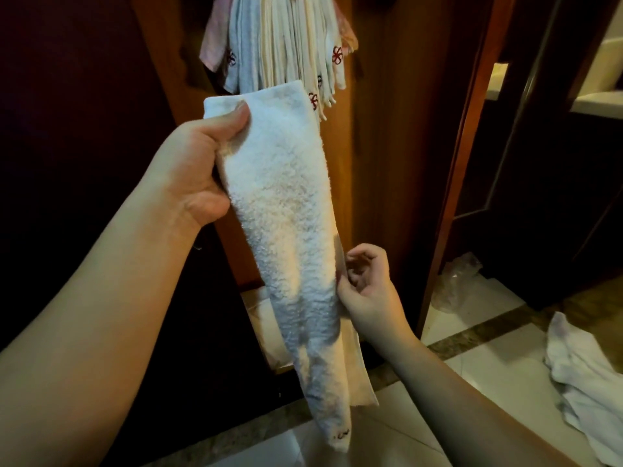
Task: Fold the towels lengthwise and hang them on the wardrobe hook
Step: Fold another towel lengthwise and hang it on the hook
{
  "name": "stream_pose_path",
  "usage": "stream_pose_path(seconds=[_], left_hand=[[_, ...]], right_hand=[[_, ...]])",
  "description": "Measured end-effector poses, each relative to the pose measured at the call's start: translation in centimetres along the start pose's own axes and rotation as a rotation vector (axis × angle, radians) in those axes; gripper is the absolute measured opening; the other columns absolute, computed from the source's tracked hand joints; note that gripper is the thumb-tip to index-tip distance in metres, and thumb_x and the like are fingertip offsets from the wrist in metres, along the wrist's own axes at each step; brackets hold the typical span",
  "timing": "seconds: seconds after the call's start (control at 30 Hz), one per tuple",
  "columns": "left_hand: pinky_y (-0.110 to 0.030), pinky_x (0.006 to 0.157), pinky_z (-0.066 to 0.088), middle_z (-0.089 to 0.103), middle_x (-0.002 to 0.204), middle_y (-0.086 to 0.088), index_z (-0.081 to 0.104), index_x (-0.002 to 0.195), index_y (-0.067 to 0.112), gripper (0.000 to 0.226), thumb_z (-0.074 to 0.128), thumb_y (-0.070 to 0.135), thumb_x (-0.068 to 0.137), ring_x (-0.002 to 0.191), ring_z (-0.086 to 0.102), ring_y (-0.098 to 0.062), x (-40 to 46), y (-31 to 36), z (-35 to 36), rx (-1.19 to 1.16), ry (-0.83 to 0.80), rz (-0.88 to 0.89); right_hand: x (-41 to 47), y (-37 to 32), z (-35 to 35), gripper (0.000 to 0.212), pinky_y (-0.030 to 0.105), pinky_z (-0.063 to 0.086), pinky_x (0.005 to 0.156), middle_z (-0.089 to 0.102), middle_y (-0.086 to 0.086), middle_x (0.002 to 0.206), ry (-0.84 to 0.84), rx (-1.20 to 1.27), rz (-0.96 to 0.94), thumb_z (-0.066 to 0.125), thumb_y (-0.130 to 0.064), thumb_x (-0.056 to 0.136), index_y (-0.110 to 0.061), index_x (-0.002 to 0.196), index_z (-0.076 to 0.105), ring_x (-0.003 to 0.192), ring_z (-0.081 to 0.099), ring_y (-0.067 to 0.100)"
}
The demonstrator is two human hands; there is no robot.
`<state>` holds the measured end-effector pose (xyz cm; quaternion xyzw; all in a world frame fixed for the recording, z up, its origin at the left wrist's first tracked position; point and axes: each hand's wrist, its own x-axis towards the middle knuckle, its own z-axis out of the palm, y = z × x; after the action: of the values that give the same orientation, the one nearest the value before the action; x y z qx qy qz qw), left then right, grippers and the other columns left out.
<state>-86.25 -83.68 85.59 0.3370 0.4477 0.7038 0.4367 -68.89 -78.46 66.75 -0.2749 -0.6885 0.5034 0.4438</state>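
**Towel held folded in front of the wardrobe, both hands on it**

Towel: white terry, folded into a long narrow strip, hanging down in front of the wooden wardrobe panel. I see the left hand gripping its upper end, thumb pressed over the front face near the top edge, other fingers behind the cloth and hidden. The right hand is lower, at the strip's right edge; thumb and curled fingers pinch that edge about two-thirds of the way down.

The strip narrows toward its bottom end, where a small dark embroidered mark shows. A flat hemmed layer sticks out behind it on the lower right. The surface is fluffy, with greyish shading in places.

Left forearm comes up from the lower left, hand raised near the top of the towel. Right forearm enters from the lower right, palm turned toward the cloth.

Above, a bunch of hung towels with red embroidered marks. On the tiled floor to the right, a crumpled white towel pile.
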Motion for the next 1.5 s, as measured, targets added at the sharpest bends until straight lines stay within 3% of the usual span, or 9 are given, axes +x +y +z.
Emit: stream_pose_path(seconds=[0.13, 0.27, 0.4, 0.53, 0.73, 0.83, 1.0, 1.17, 1.5], left_hand=[[-0.041, 0.071, 0.061, 0.075, 0.108, -0.011, 0.064, 0.115, 0.008, 0.023, 0.057, 0.019, 0.097, 0.1, 0.073, -0.026, -0.1, 0.0, 0.3, 0.012, 0.001, -0.004], [-0.04, 0.07, 0.061, 0.076, 0.103, -0.01, 0.064, 0.113, 0.008, 0.021, 0.059, 0.02, 0.096, 0.097, 0.073, -0.025, -0.2, -0.1, 0.6, 0.034, 0.034, 0.01], [-0.037, 0.07, 0.061, 0.077, 0.101, -0.008, 0.065, 0.111, 0.008, 0.021, 0.061, 0.022, 0.096, 0.093, 0.074, -0.023, -0.4, -0.1, 1.0, 0.112, 0.079, 0.045], [-0.04, 0.089, 0.057, 0.078, 0.096, -0.001, 0.068, 0.101, 0.015, 0.013, 0.064, 0.026, 0.095, 0.092, 0.074, -0.018, -0.6, 0.3, 0.7, 0.275, 0.133, 0.168], [-0.042, 0.092, 0.056, 0.077, 0.095, -0.001, 0.067, 0.102, 0.015, 0.015, 0.063, 0.028, 0.095, 0.094, 0.074, -0.019, -0.8, 0.5, 0.2, 0.254, 0.129, 0.164], [-0.039, 0.082, 0.06, 0.077, 0.1, -0.005, 0.065, 0.111, 0.011, 0.023, 0.062, 0.028, 0.096, 0.094, 0.074, -0.021, -0.5, 0.4, -0.2, 0.185, 0.142, 0.119], [-0.034, 0.065, 0.06, 0.077, 0.097, -0.008, 0.064, 0.111, 0.008, 0.021, 0.057, 0.023, 0.099, 0.091, 0.075, -0.022, 0.8, 0.0, -1.1, 0.057, 0.151, 0.047], [-0.037, 0.064, 0.059, 0.077, 0.094, -0.01, 0.063, 0.114, 0.007, 0.023, 0.059, 0.023, 0.098, 0.086, 0.075, -0.024, 2.9, -1.6, -1.8, 0.057, 0.198, -0.1], [-0.045, 0.082, 0.057, 0.065, 0.101, -0.011, 0.049, 0.11, 0.007, 0.021, 0.063, 0.017, 0.097, 0.091, 0.067, -0.025, 7.7, -5.6, -3.5, 0.18, 0.379, -0.247]], right_hand=[[0.2, -0.2, -0.5, 0.032, 0.027, 0.056, 0.067, 0.064, -0.007, 0.094, -0.074, -0.024, 0.034, 0.056, -0.006, 0.096, -0.038, 0.101, 0.056, 0.082, 0.065, 0.015], [0.1, -0.4, -0.4, 0.019, 0.034, 0.052, 0.089, 0.067, -0.004, 0.105, -0.219, 0.162, 0.178, 0.051, -0.031, 0.098, -0.037, 0.095, 0.068, 0.102, 0.064, 0.013], [-0.6, -1.1, 0.2, 0.005, -0.002, 0.035, 0.091, 0.051, -0.031, 0.11, -0.244, 0.024, 0.141, 0.054, -0.048, 0.096, -0.053, 0.097, 0.056, 0.101, 0.043, -0.031], [-1.5, -0.7, 0.9, 0.027, 0.031, 0.057, 0.086, 0.068, -0.011, 0.106, -0.197, 0.11, 0.08, 0.047, -0.052, 0.091, -0.036, 0.11, 0.057, 0.1, 0.067, 0.006], [-1.7, -0.9, 2.0, 0.023, 0.021, 0.054, 0.069, 0.065, -0.025, 0.091, 0.034, 0.07, -0.025, 0.04, -0.048, 0.094, -0.032, 0.102, 0.054, 0.084, 0.064, -0.002], [-1.2, -0.5, 1.7, 0.024, 0.019, 0.053, 0.07, 0.066, -0.013, 0.095, 0.11, 0.037, -0.031, 0.045, -0.051, 0.091, -0.033, 0.107, 0.05, 0.085, 0.063, -0.004], [1.5, 1.0, -1.2, 0.098, 0.044, 0.056, 0.094, 0.071, 0.004, 0.12, -0.333, 0.241, 0.391, 0.08, -0.075, 0.055, -0.017, 0.13, 0.055, 0.107, 0.069, 0.02], [1.5, 1.4, -3.3, 0.083, 0.03, 0.056, 0.084, 0.074, 0.009, 0.111, -0.751, 0.228, 0.565, 0.098, -0.048, 0.039, -0.01, 0.107, 0.071, 0.101, 0.071, 0.021], [0.4, 2.5, -4.2, 0.061, 0.042, 0.054, 0.097, 0.069, 0.019, 0.12, -0.711, 0.552, 0.699, 0.097, -0.026, 0.057, -0.006, 0.11, 0.076, 0.11, 0.068, 0.03]])
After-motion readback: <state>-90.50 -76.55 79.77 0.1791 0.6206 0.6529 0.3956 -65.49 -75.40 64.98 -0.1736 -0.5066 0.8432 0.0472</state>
